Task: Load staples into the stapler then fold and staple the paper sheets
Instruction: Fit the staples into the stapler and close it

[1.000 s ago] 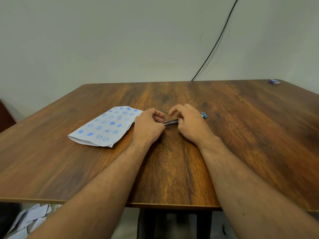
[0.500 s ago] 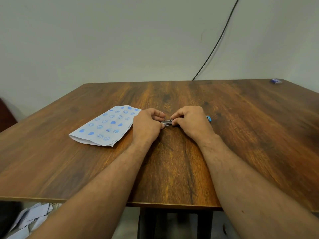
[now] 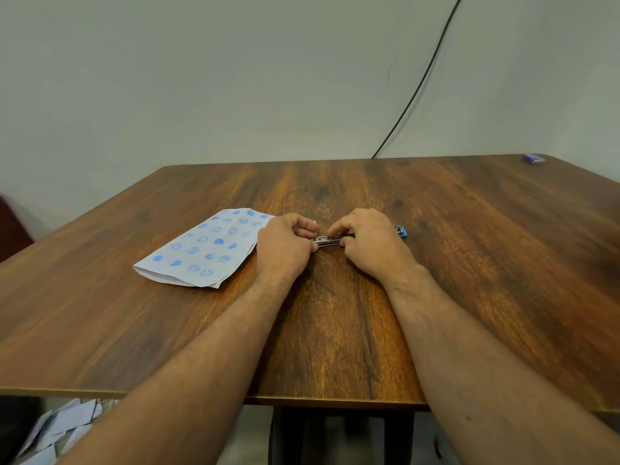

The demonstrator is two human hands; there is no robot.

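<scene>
A small metal stapler with a blue rear end lies mid-table between my two hands. My left hand pinches its front end with curled fingers. My right hand curls over the stapler's body, thumb and forefinger pinching at the top of the metal channel; most of the body is hidden under it. I cannot make out any staples. A folded white paper sheet printed with blue smileys and dots lies flat just left of my left hand.
The wooden table stretches wide around the hands. A small blue box sits at the far right corner. A black cable runs down the wall behind. Loose paper scraps lie on the floor at lower left.
My right hand slid slightly right along the stapler and its fingertips came together on the metal channel. The left hand stayed at the front end. The paper has not moved.
</scene>
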